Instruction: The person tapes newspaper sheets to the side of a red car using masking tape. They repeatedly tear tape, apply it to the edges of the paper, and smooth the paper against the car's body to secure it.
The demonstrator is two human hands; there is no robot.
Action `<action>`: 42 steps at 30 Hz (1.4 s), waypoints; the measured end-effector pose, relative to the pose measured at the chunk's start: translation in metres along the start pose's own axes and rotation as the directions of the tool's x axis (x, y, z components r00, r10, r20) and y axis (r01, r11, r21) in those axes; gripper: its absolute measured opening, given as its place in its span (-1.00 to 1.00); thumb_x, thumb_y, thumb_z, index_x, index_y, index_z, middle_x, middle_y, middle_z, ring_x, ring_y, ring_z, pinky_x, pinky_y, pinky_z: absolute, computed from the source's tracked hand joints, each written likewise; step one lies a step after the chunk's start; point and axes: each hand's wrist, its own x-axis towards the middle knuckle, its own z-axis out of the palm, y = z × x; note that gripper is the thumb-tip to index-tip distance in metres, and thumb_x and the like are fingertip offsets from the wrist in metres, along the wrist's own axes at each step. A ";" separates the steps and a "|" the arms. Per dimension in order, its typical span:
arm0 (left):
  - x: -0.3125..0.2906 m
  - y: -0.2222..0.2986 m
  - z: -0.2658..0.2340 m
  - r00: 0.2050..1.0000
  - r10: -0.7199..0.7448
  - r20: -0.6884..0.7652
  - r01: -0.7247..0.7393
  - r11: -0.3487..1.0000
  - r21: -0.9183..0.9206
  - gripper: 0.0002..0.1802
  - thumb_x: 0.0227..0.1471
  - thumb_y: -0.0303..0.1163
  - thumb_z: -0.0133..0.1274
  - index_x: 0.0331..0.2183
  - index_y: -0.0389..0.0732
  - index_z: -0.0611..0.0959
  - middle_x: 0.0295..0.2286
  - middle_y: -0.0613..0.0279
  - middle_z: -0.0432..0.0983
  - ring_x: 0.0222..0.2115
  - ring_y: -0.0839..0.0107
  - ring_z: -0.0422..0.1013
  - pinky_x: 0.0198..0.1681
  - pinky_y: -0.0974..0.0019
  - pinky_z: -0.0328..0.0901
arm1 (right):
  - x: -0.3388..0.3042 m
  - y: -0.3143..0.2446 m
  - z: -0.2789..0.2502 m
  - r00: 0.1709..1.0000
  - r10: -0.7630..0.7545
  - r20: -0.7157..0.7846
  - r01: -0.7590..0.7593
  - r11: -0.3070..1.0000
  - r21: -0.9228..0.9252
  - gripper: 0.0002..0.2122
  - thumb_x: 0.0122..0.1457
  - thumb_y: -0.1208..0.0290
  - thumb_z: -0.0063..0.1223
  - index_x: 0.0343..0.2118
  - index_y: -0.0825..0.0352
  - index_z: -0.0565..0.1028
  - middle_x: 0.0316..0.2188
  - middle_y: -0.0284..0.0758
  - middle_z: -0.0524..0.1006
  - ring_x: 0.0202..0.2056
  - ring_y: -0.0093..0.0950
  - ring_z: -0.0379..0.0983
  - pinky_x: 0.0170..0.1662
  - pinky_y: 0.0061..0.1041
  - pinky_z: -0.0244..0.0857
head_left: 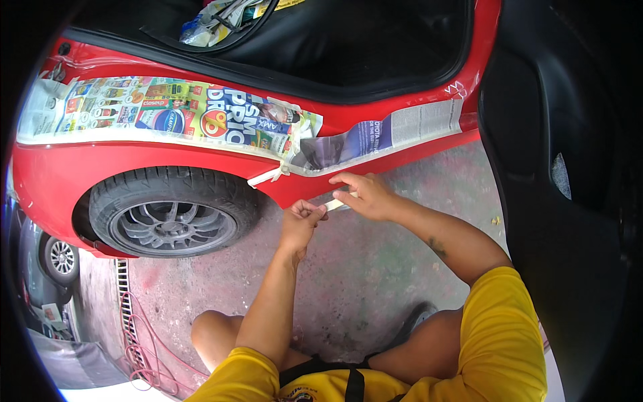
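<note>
A short strip of pale masking tape (340, 202) stretches between my two hands, in front of the red car's sill. My left hand (305, 218) pinches one end between thumb and fingers. The other end is in my right hand (367, 195), its thumb and fingers bent around it. Just beyond, the red car body (221, 159) carries sheets of newspaper (167, 110) taped along its lower edge. Another newspaper strip (382, 139) runs along the door sill. Loose tape ends (269, 175) hang at the corner behind the wheel.
A black tire with a grey rim (173, 224) stands left of my hands. The open dark door panel (562, 167) rises at the right. A red hose (144, 348) lies by a floor grate (122, 288). Another car's wheel (61, 258) shows at far left.
</note>
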 end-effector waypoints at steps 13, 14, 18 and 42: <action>-0.022 0.057 0.055 0.833 0.473 -0.288 -0.451 0.881 0.145 -0.76 0.32 -0.52 0.36 -0.32 -0.22 0.57 -0.50 0.35 0.56 -0.54 0.60 0.48 -0.44 0.46 0.33 | -0.024 0.175 -0.082 0.272 0.402 -0.874 -0.479 0.844 0.239 -0.68 0.43 0.16 0.15 0.13 0.20 0.58 -0.07 0.03 0.74 -0.03 0.09 0.70 0.05 0.05 0.51; -0.018 0.065 0.042 0.851 0.487 -0.199 -0.445 0.868 0.221 -0.76 0.33 -0.50 0.36 -0.30 -0.21 0.57 -0.46 0.38 0.56 -0.48 0.63 0.45 -0.41 0.48 0.31 | -0.016 0.161 -0.085 0.119 0.485 -0.866 -0.523 0.772 0.361 -0.63 0.46 0.12 0.13 0.17 0.24 0.53 -0.01 0.05 0.73 0.01 0.10 0.69 0.08 0.04 0.50; 0.011 0.080 0.036 0.881 0.463 0.097 -0.472 0.844 0.254 -0.78 0.36 -0.46 0.32 -0.25 -0.18 0.55 -0.36 0.45 0.52 -0.35 0.67 0.39 -0.29 0.48 0.29 | 0.013 0.130 -0.086 0.142 0.629 -0.765 -0.438 0.733 0.521 -0.57 0.45 0.07 0.19 0.20 0.26 0.50 0.11 0.09 0.68 0.11 0.11 0.64 0.19 -0.05 0.46; 0.073 0.084 0.058 0.905 0.426 0.006 -0.426 0.905 -0.008 -0.85 0.43 -0.48 0.22 -0.17 -0.16 0.53 -0.36 0.47 0.48 -0.37 0.67 0.35 -0.27 0.47 0.25 | 0.048 0.045 -0.054 0.823 -0.158 -0.545 0.111 0.987 -0.118 -0.80 0.28 0.25 0.43 -0.27 0.29 0.71 -0.29 -0.26 0.69 -0.14 -0.20 0.60 0.11 -0.11 0.30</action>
